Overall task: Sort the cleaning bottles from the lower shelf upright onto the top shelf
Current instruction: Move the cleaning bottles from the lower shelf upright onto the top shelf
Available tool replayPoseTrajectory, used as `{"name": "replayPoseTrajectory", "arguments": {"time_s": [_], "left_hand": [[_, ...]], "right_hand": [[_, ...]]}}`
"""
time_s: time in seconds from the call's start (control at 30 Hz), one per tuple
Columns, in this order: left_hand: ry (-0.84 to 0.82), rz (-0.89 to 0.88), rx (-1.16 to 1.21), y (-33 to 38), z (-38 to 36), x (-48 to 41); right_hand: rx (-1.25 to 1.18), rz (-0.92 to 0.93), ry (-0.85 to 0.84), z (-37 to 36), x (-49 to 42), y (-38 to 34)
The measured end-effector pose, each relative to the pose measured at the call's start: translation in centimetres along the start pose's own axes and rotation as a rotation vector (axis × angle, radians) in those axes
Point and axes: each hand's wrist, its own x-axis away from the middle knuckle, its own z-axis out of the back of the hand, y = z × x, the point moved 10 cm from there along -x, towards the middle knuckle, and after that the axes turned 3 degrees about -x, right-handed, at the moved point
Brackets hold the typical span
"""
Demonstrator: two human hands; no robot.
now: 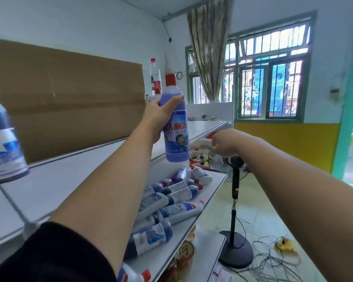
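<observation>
Nine o'clock: a standing bottle (pixel 5 143) is smeared with blur and sliced by the frame's edge. The left hand (pixel 161 117) wraps the held bottle (pixel 176 127), fingers gone behind it. The right hand (pixel 222 142) shows only its back, so whether it holds anything, can't tell. The left forearm (pixel 110 190) covers part of the lower-shelf pile (pixel 171 196). At six o'clock, a red-capped bottle (pixel 134 274) is cut off.
</observation>
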Motion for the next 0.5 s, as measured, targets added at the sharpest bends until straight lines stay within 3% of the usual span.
{"name": "replayPoseTrajectory", "arguments": {"time_s": [0.23,0.5], "left_hand": [[0.044,0.01,-0.049,-4.7,-4.7,-9.2],[0.166,-0.018,-0.068,-7.8,-9.1,-18.2]], "right_hand": [[0.028,0.021,-0.032,-1.7,-10.2,7.4],[0.04,0.164,-0.016,-2.2,-21.3,14.9]]}}
